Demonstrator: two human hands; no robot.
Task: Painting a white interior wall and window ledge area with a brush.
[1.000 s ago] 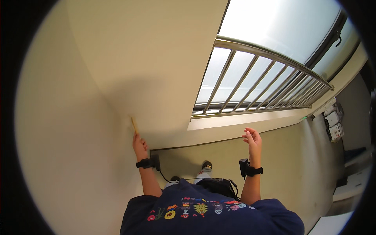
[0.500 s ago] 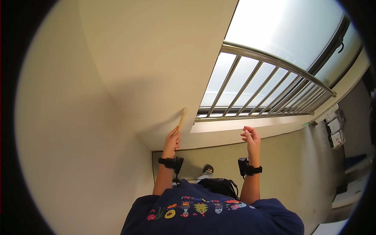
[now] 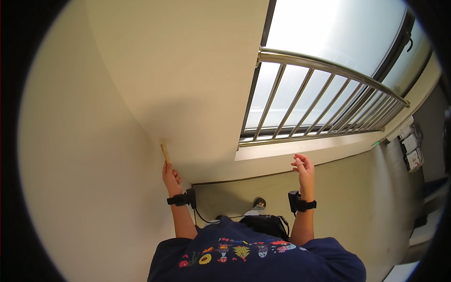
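My left hand [image 3: 171, 176] is closed around the lower end of a thin yellowish stick [image 3: 165, 152], its exact kind too small to make out. The stick points upward, its tip at the cream wall [image 3: 188, 108] close to the inner corner; whether it touches is hard to tell. Soft shadows fall on the wall around it. My right hand [image 3: 304, 168] is raised below the window sill, fingers loosely bent and apart, holding nothing. Each wrist carries a black strap with a small device.
To the right, a metal railing [image 3: 324, 70] crosses a frosted window [image 3: 329, 23] above a pale sill [image 3: 268, 149]. Below lies a greenish floor [image 3: 347, 188], with a shoe [image 3: 259, 202] near the wall's base. White boxes [image 3: 411, 151] stand at the far right.
My left hand has moved left with the stick, from beside the window's edge to near the wall corner. My right hand stays nearly where it was.
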